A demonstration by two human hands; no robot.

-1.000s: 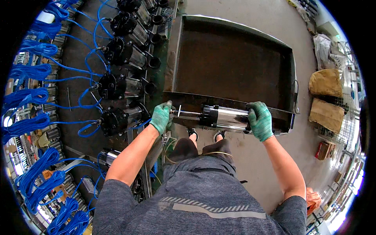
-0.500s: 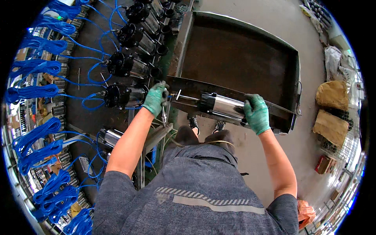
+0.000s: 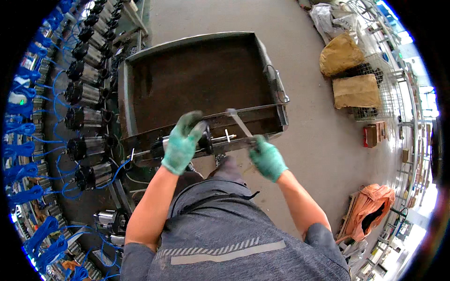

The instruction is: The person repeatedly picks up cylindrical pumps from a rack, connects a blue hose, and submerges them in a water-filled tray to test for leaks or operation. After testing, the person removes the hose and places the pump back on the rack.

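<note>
My left hand [image 3: 182, 143], in a green glove, grips a silver and black pneumatic cylinder [image 3: 158, 148] lying across the near rim of a large dark metal tray [image 3: 197, 79]. The cylinder's thin rod [image 3: 224, 138] sticks out to the right of that hand. Also gloved in green, my right hand [image 3: 267, 158] is closed on a flat grey metal wrench [image 3: 238, 122], which slants up and left toward the rod's end. The glove hides most of the cylinder body.
A row of similar cylinders [image 3: 84, 93] with blue hoses [image 3: 28, 154] lines the bench on the left. Two tan sacks [image 3: 341, 54] [image 3: 357, 91], a wire basket [image 3: 375, 70], a red box [image 3: 372, 136] and an orange cloth [image 3: 370, 210] lie on the concrete floor to the right.
My right hand has left the cylinder's right end and now holds a wrench. The left hand has shifted along the cylinder. The view has swung so the tray sits in the middle.
</note>
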